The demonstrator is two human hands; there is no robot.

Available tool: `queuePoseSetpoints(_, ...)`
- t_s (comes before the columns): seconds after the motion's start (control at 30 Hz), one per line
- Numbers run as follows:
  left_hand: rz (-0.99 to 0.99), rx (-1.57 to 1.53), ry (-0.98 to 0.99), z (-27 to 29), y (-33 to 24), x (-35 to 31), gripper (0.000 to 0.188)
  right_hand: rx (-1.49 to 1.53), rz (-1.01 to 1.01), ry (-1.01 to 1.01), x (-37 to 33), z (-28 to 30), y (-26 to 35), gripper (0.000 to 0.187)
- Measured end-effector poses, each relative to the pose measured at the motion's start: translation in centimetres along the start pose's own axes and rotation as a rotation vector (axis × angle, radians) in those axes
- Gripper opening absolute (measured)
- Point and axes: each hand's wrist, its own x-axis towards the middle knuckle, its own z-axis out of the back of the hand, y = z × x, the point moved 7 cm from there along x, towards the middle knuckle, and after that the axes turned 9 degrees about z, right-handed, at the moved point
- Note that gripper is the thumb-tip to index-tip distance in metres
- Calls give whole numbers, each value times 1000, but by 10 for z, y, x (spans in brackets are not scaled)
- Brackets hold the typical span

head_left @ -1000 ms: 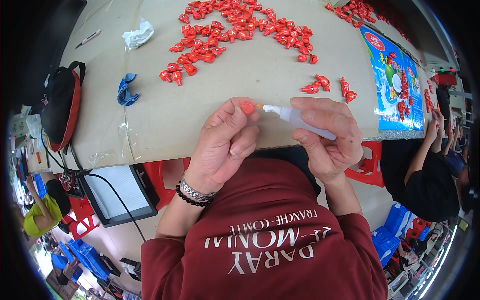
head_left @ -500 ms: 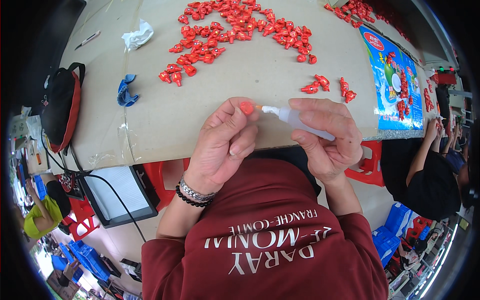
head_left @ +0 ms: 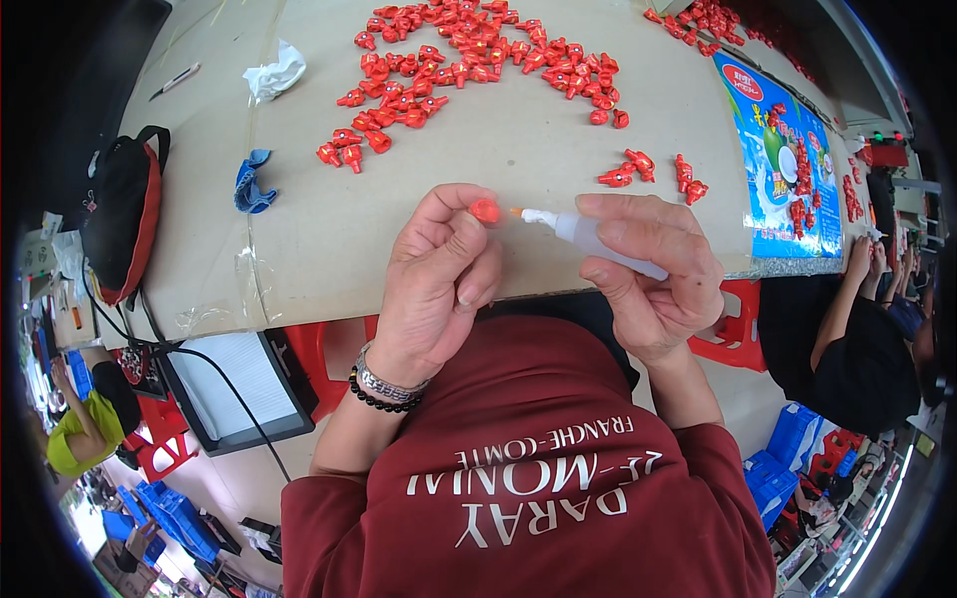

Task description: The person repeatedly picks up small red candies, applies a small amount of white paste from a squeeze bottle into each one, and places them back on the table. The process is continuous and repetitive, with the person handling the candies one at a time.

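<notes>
While pinching a small red piece [head_left: 484, 210] with the left hand [head_left: 427, 289] near mid-frame, gripping a translucent squeeze bottle [head_left: 588, 237] in the right hand [head_left: 673, 309], with orange tip [head_left: 516, 212] just beside the piece. Facing many similar red pieces [head_left: 483, 73] on the desk [head_left: 449, 159], toward the top of the frame.

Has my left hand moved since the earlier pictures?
Yes: the left hand, with its red piece, has shifted slightly left, toward the blue scrap lying on the table.
</notes>
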Motion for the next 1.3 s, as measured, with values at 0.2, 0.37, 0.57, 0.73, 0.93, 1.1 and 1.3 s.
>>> queuePoseSetpoints(0.2, -45, 33, -41, 0, -2, -1, 15, -10, -3, 24, 2, -2, 0, 29)
queuePoseSetpoints(0.37, -50, 45, -54, -1, -4, -2, 16, -10, -23, 38, 3, -2, 1, 28)
queuePoseSetpoints(0.57, -113, 101, -52, 0, -8, -2, 17, 12, 15, -82, 7, 1, 5, 27)
queuePoseSetpoints(0.73, -186, 164, -42, -1, -11, -2, 17, 23, -4, -78, 5, 0, 6, 27)
queuePoseSetpoints(0.93, -228, 200, -37, 2, -12, -2, 17, 24, -13, -40, 5, -2, 6, 27)
queuePoseSetpoints(1.1, -228, 201, -40, 3, -12, -2, 17, 25, -44, -43, 5, -3, 4, 26)
queuePoseSetpoints(1.3, -188, 157, -52, 4, -11, -2, 16, 10, -29, -71, 5, -1, 4, 26)
